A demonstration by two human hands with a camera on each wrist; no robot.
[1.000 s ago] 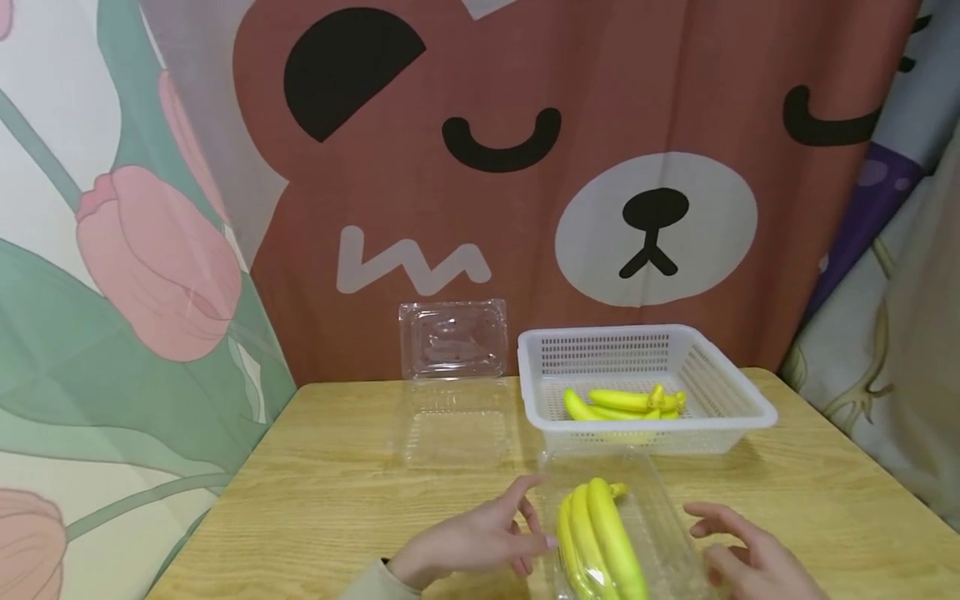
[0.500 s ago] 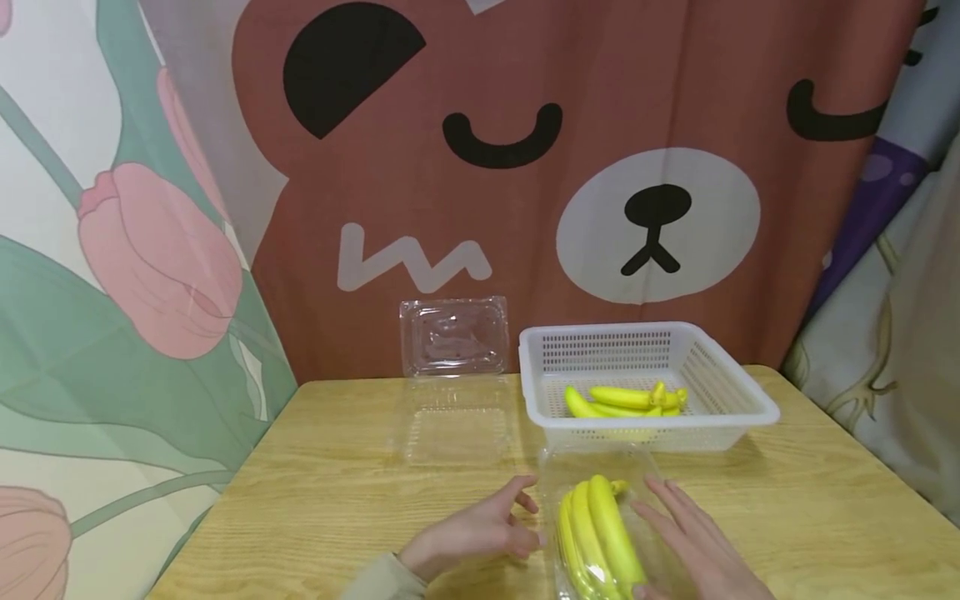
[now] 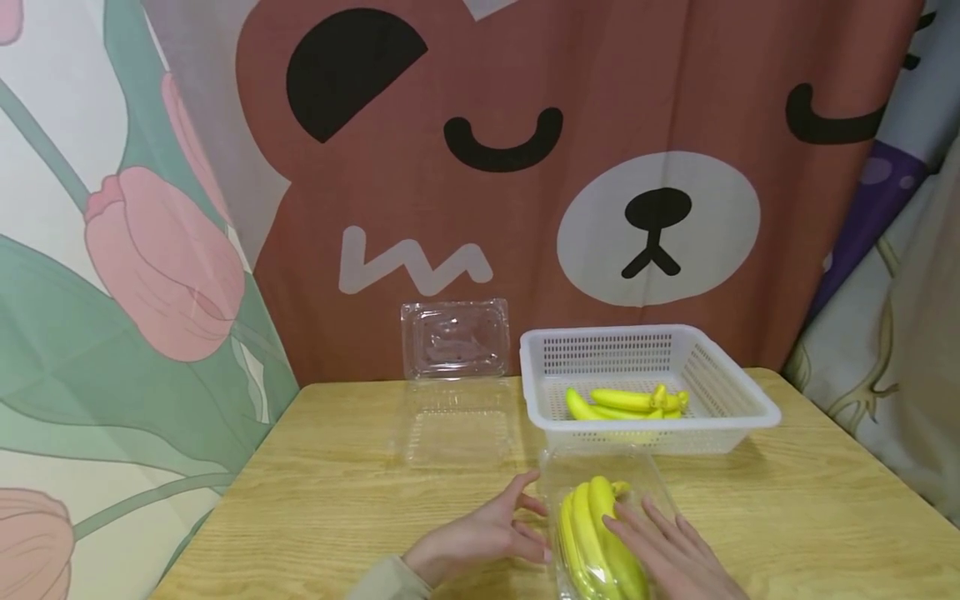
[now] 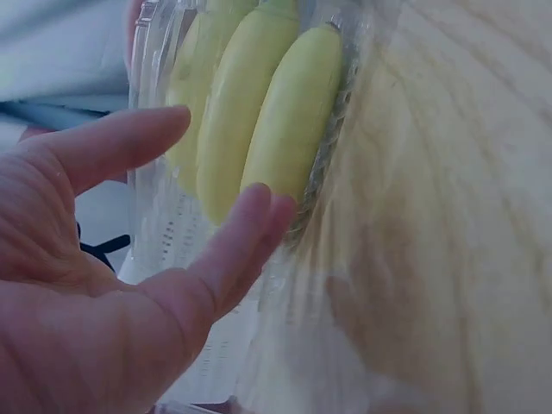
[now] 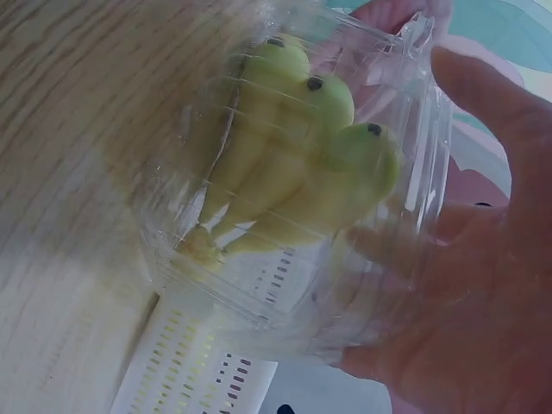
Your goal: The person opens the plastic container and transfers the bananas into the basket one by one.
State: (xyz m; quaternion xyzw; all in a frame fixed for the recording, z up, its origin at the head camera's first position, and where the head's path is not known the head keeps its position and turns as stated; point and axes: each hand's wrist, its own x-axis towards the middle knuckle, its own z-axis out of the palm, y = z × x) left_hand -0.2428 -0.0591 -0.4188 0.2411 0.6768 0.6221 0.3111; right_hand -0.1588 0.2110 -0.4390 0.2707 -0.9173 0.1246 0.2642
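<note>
A clear plastic clamshell box with a bunch of yellow bananas inside lies at the front of the table. In the right wrist view, clear plastic covers the bananas. My right hand lies flat over the box's right side, fingers straight and spread. At the left side of the box is my left hand, its thumb and fingers apart and loosely bent, the tips at or very near the plastic wall. Whether those tips touch it, I cannot tell.
Behind and to the left, another clear clamshell stands with its lid raised. A white perforated basket holding more bananas sits just beyond the box. A curtain with a bear print hangs behind the wooden table.
My right hand has moved left from beside the box to over its top, and its fingers have straightened. My left hand stays at the left side.
</note>
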